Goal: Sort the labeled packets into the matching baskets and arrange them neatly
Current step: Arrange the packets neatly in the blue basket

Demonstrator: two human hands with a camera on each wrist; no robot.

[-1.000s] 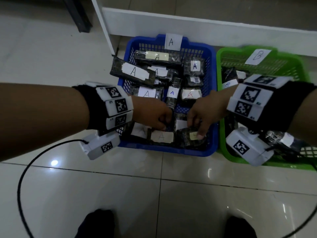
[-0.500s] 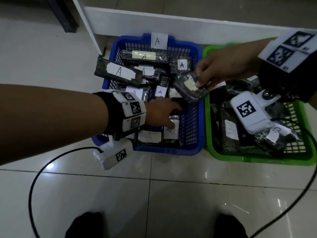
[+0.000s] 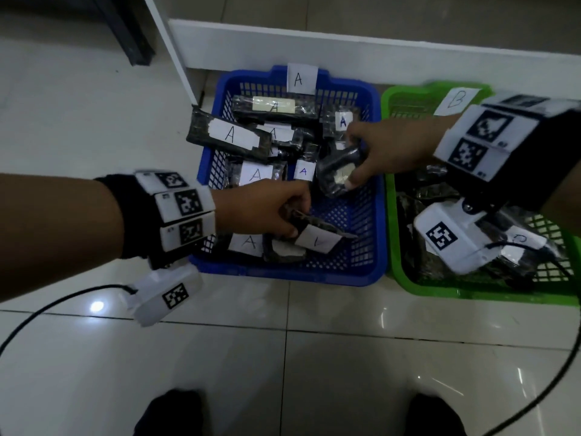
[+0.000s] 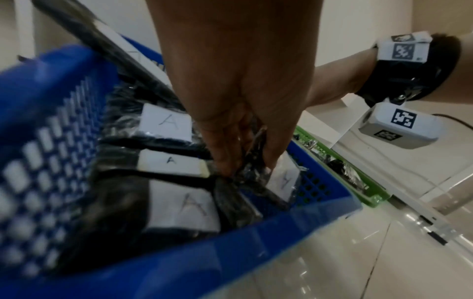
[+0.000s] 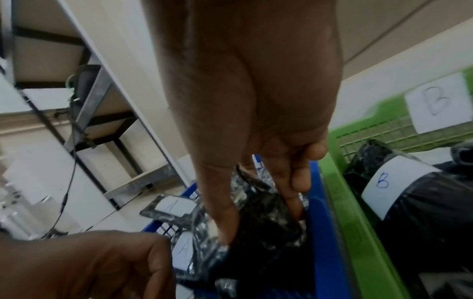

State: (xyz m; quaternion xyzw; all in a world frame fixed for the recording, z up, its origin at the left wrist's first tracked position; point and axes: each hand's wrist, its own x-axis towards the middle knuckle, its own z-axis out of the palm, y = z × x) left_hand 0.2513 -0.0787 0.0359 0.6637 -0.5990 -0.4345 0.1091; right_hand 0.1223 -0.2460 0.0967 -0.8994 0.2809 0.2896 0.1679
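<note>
A blue basket [image 3: 374, 247] tagged A holds several dark packets with white A labels. My left hand [image 3: 283, 215] pinches one such packet [image 3: 317, 237] at the basket's near side; in the left wrist view the left hand's fingers [image 4: 225, 153] close on that packet [image 4: 279, 182]. My right hand [image 3: 371, 152] grips a dark packet with a pale label [image 3: 338, 173] above the basket's right middle. The right wrist view shows thumb and fingers round this packet [image 5: 266, 220]. A green basket [image 3: 393, 190] tagged B sits to the right, holding B packets [image 5: 399, 188].
A long A packet [image 3: 229, 135] hangs over the blue basket's left rim. A white wall base [image 3: 345, 45] runs behind both baskets. Glossy floor tiles [image 3: 220, 372] lie in front, crossed by black cables [image 3: 47, 309]. Two dark shoes [image 3: 169, 413] show at the bottom edge.
My right hand lifted a packet from the blue basket's near right, swung toward the green basket, then came back over the blue one. My left hand has taken hold of a near packet.
</note>
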